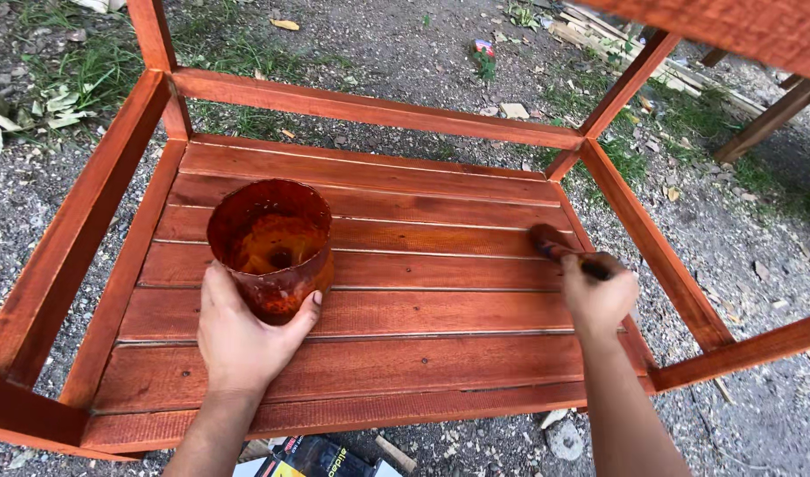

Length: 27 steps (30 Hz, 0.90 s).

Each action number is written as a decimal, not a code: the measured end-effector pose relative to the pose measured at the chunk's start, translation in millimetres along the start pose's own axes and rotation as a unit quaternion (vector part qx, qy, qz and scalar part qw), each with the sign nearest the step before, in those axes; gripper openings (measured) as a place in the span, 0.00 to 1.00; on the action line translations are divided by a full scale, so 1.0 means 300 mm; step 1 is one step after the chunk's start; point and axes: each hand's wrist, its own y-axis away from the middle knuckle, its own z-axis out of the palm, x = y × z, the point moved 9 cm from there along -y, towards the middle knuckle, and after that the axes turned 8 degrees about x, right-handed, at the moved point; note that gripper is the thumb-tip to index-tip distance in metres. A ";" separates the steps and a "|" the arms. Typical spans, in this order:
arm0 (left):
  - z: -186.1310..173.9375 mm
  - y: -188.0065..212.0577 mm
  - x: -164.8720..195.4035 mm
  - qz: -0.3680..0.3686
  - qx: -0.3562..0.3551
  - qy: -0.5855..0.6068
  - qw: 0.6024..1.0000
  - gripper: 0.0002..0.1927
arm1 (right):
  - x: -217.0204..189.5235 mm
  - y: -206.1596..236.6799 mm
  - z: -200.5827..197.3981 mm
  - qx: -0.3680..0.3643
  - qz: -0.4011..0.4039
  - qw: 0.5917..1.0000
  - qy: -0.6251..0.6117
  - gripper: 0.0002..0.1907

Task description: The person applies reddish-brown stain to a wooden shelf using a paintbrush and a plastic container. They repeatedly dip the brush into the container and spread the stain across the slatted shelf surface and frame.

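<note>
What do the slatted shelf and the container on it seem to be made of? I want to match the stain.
The slatted shelf looks like solid wood: grain lines and gaps between boards show under a glossy red-brown stain. The container, gripped by the left hand, looks like thin translucent plastic, possibly a cut bottle, coated in orange-brown stain; its exact material is uncertain. The right hand holds a stained brush.

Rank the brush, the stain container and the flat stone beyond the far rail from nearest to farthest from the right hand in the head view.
1. The brush, gripped in the right hand itself, over the right end of the slats.
2. The stain container, to the left, held by the left hand.
3. The flat stone, on the gravel past the far rail.
</note>
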 end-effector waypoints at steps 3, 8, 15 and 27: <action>-0.009 0.004 0.010 0.014 0.015 0.005 1.000 0.46 | 0.026 0.055 -0.078 -0.044 0.001 0.998 -0.036 0.12; 0.006 0.002 0.006 -0.007 -0.014 -0.001 1.000 0.47 | 0.128 -0.020 -0.153 0.012 0.016 0.992 0.123 0.14; 0.012 0.000 0.019 -0.003 -0.039 -0.013 0.999 0.53 | 0.226 -0.103 0.005 0.012 0.106 0.993 0.045 0.14; -0.023 0.020 0.090 -0.013 -0.074 0.018 0.997 0.52 | -0.006 -0.069 -0.173 -0.338 -0.060 0.905 0.249 0.18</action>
